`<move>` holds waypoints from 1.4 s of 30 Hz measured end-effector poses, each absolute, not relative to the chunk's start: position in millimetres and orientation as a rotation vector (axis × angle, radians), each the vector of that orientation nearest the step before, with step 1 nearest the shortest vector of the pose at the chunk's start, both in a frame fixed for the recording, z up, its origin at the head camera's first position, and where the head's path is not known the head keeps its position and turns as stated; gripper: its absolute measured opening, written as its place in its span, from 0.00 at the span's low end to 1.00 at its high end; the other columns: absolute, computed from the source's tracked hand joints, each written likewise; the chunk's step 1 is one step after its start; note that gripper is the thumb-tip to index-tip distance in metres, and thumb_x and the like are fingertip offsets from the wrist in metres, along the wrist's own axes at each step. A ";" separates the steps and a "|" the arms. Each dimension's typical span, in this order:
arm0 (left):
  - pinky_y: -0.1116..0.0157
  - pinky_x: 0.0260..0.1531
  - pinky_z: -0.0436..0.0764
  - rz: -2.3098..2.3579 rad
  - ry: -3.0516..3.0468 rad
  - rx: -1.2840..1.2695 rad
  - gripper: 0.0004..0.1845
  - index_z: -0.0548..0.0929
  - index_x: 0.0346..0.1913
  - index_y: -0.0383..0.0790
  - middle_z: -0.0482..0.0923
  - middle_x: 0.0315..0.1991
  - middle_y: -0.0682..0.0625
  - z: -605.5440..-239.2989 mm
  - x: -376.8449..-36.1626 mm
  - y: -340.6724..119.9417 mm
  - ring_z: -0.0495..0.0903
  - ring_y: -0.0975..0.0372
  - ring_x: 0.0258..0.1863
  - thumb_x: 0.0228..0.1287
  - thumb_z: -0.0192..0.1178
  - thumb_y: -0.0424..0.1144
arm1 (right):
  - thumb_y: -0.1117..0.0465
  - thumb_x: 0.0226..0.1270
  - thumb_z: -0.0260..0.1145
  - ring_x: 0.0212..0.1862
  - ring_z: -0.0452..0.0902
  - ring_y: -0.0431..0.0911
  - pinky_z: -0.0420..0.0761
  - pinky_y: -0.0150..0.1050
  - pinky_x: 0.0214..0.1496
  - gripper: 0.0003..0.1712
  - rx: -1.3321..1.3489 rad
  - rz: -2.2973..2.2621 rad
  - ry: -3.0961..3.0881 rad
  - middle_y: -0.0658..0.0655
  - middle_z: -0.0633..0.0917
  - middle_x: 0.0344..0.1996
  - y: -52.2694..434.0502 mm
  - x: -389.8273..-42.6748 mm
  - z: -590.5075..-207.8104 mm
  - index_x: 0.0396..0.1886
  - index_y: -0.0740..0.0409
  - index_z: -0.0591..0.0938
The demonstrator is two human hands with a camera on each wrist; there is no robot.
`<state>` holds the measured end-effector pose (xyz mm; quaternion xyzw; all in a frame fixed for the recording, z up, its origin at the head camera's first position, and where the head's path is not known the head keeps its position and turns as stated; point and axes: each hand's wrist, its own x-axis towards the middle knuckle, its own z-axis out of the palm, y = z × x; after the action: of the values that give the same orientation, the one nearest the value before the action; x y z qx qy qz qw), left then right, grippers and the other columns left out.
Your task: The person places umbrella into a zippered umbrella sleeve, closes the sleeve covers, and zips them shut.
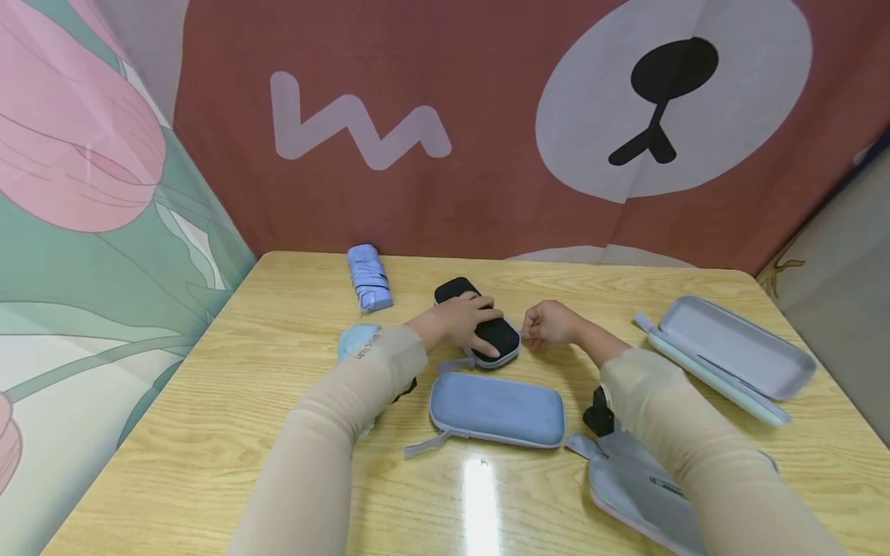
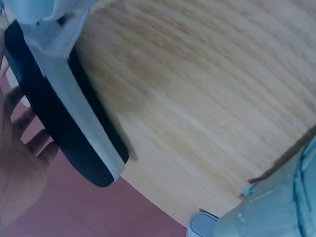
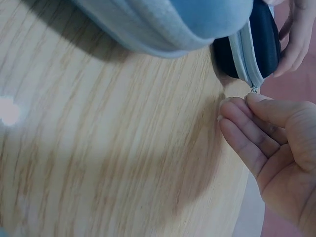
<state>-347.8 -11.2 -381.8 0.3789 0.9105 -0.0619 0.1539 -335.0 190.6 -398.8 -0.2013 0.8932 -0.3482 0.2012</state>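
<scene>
A black zip case [image 1: 495, 333] with a pale zipper band lies on the table, at a slant. My left hand [image 1: 462, 318] rests on its top with fingers spread, the thumb towards the near end. Along the case's face the left fingers [image 2: 37, 143] touch it in the left wrist view. At the case's right end, my right hand [image 1: 549, 324] pinches the zipper pull [image 3: 254, 91] between thumb and forefinger, its other fingers curled. Just nearer to me lies a closed blue zip case [image 1: 497, 409], its pull tab pointing left.
An open pale case [image 1: 737, 347] lies at the right. Partly under my right sleeve is an open grey case [image 1: 640, 486] with a black item [image 1: 599, 415] beside it. A bluish wrapped bundle [image 1: 370, 278] lies at the back left; a light blue item [image 1: 356, 338] shows behind my left sleeve.
</scene>
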 end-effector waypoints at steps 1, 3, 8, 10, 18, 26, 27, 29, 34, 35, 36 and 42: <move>0.57 0.56 0.56 -0.167 2.598 1.086 0.44 0.52 0.66 0.57 0.46 0.65 0.53 -380.6 -348.1 -12.9 0.45 0.57 0.62 0.43 0.44 0.71 | 0.74 0.59 0.52 0.27 0.78 0.49 0.78 0.40 0.29 0.09 -0.556 -0.979 2.497 0.61 0.81 0.23 190.8 -334.9 -399.6 0.24 0.71 0.77; 0.58 0.56 0.56 -0.158 2.574 1.091 0.43 0.52 0.65 0.58 0.48 0.64 0.53 -378.1 -348.4 -15.9 0.47 0.58 0.61 0.44 0.48 0.69 | 0.74 0.59 0.52 0.28 0.78 0.49 0.78 0.40 0.29 0.09 -0.541 -0.994 2.497 0.61 0.81 0.24 191.1 -335.1 -401.6 0.24 0.70 0.77; 0.61 0.55 0.57 -0.205 2.533 1.133 0.42 0.54 0.65 0.57 0.52 0.62 0.50 -371.7 -349.0 -20.5 0.51 0.58 0.60 0.46 0.62 0.54 | 0.74 0.59 0.51 0.28 0.78 0.50 0.78 0.41 0.29 0.09 -0.528 -1.014 2.501 0.61 0.81 0.23 191.1 -335.4 -404.0 0.23 0.71 0.77; 0.62 0.55 0.59 -0.224 2.543 1.168 0.42 0.55 0.65 0.56 0.55 0.61 0.50 -370.5 -349.4 -21.4 0.54 0.58 0.60 0.46 0.65 0.47 | 0.75 0.59 0.51 0.27 0.78 0.50 0.77 0.41 0.29 0.09 -0.528 -1.015 2.506 0.61 0.81 0.23 191.0 -335.6 -404.2 0.23 0.71 0.77; 0.61 0.54 0.60 -0.279 2.617 1.172 0.38 0.56 0.65 0.52 0.58 0.60 0.49 -371.6 -347.9 -24.5 0.57 0.56 0.58 0.50 0.60 0.50 | 0.75 0.58 0.50 0.26 0.78 0.49 0.78 0.41 0.28 0.10 -0.514 -0.998 2.546 0.59 0.81 0.21 193.0 -337.9 -403.0 0.21 0.68 0.76; 0.61 0.50 0.64 -0.329 2.700 1.115 0.38 0.55 0.65 0.49 0.61 0.58 0.46 -375.1 -339.9 -29.3 0.61 0.53 0.53 0.52 0.56 0.55 | 0.75 0.59 0.50 0.26 0.77 0.48 0.77 0.40 0.28 0.10 -0.484 -0.997 2.549 0.58 0.80 0.23 198.0 -334.5 -404.8 0.22 0.69 0.76; 0.61 0.49 0.65 -0.324 2.709 1.095 0.38 0.56 0.65 0.49 0.61 0.58 0.45 -375.3 -338.2 -30.0 0.61 0.53 0.53 0.52 0.56 0.56 | 0.75 0.59 0.50 0.26 0.77 0.48 0.77 0.40 0.28 0.10 -0.489 -1.002 2.545 0.59 0.80 0.23 197.8 -333.2 -404.8 0.22 0.69 0.76; 0.60 0.48 0.66 -0.332 2.723 1.052 0.39 0.55 0.65 0.48 0.61 0.57 0.44 -375.2 -334.3 -30.9 0.61 0.52 0.53 0.53 0.54 0.57 | 0.76 0.59 0.50 0.26 0.77 0.49 0.77 0.40 0.27 0.09 -0.502 -1.015 2.534 0.59 0.80 0.22 197.4 -330.5 -404.9 0.22 0.70 0.76; 0.58 0.47 0.68 -0.371 2.761 0.959 0.39 0.56 0.65 0.47 0.62 0.57 0.43 -375.3 -325.4 -32.5 0.61 0.50 0.54 0.53 0.52 0.60 | 0.76 0.58 0.51 0.25 0.77 0.48 0.77 0.39 0.27 0.09 -0.569 -1.009 2.521 0.59 0.80 0.21 193.4 -324.0 -405.5 0.22 0.70 0.76; 0.58 0.47 0.68 -0.374 2.768 0.946 0.39 0.57 0.65 0.47 0.63 0.56 0.43 -375.0 -323.7 -32.8 0.61 0.49 0.54 0.52 0.52 0.61 | 0.75 0.58 0.52 0.25 0.77 0.48 0.77 0.39 0.27 0.09 -0.582 -1.004 2.524 0.59 0.80 0.21 192.2 -322.6 -405.6 0.22 0.70 0.76; 0.58 0.46 0.68 -0.377 2.777 0.936 0.39 0.58 0.64 0.46 0.64 0.55 0.43 -375.2 -322.2 -33.0 0.62 0.49 0.53 0.52 0.51 0.61 | 0.76 0.57 0.52 0.25 0.78 0.48 0.77 0.39 0.26 0.09 -0.603 -0.999 2.527 0.59 0.80 0.21 191.2 -321.4 -405.9 0.21 0.70 0.76; 0.58 0.45 0.68 -0.380 2.820 0.894 0.38 0.63 0.61 0.43 0.68 0.50 0.43 -378.4 -315.6 -34.9 0.67 0.51 0.48 0.51 0.51 0.63 | 0.76 0.56 0.53 0.24 0.78 0.47 0.77 0.37 0.25 0.09 -0.667 -1.002 2.507 0.59 0.80 0.21 184.5 -313.5 -407.3 0.20 0.69 0.76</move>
<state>-315.6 -34.9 -378.4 0.2988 0.9424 -0.1271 0.0796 -313.5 184.5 -407.3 -0.2361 0.8868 -0.3545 0.1794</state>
